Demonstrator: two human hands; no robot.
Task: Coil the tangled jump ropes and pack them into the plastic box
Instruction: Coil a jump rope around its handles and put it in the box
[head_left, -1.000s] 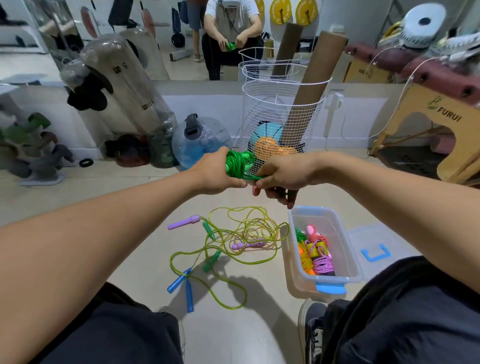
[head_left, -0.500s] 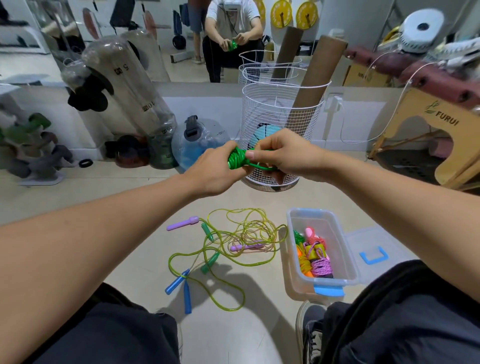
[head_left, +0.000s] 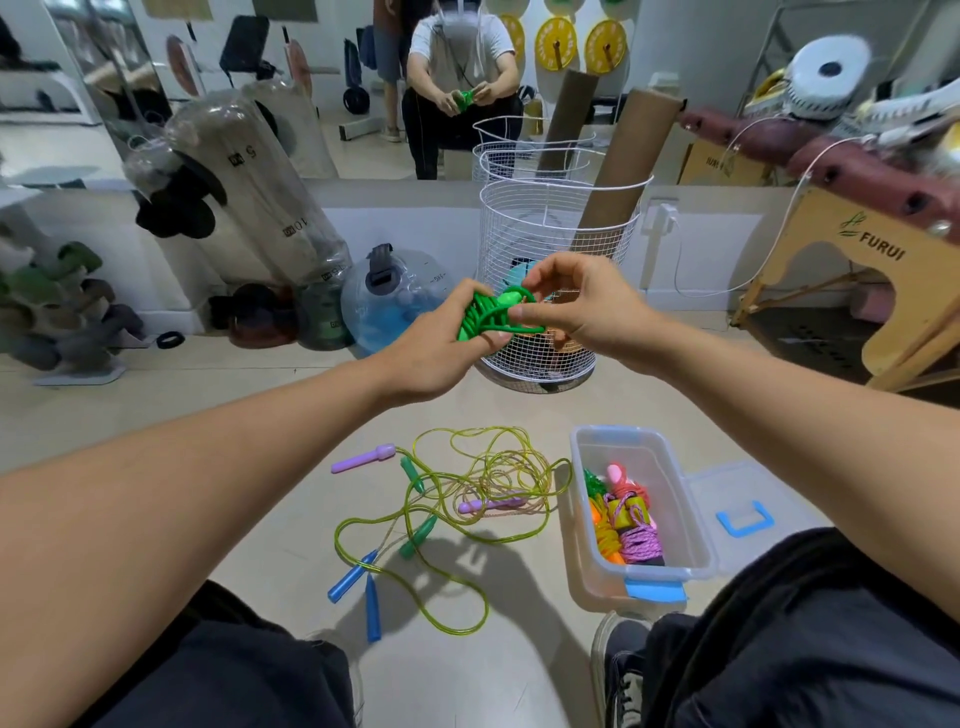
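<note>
Green jump rope (head_left: 491, 312): bright green cord wound into a tight bundle, held up in front of me above the floor, one loop arching over the top at 12 o'clock.
Left grip (head_left: 441, 343): my left hand is clenched round the bundle's left end.
Right grip (head_left: 576, 306): my right hand pinches a strand of the cord between thumb and fingers at the bundle's 3 o'clock side.
Tangled ropes (head_left: 467, 499): yellow-green translucent cords knotted together on the floor below my hands, with purple, teal and blue handles sticking out.
Plastic box (head_left: 675, 499): clear, open, on the floor at 3 o'clock of the tangle; coiled orange, yellow, pink and green ropes lie inside. Its lid (head_left: 748, 509), with a blue latch, lies just beside it.
Hidden: much of the green bundle is covered by my fingers, so I cannot make out its handles for certain; the ropes in the box overlap and cannot be counted.
Writing: "FURUI" on the wooden frame (head_left: 878, 249) at 2 o'clock; small numbered labels on the clear bags (head_left: 249, 197) at 10 o'clock, too blurred to read surely.
</note>
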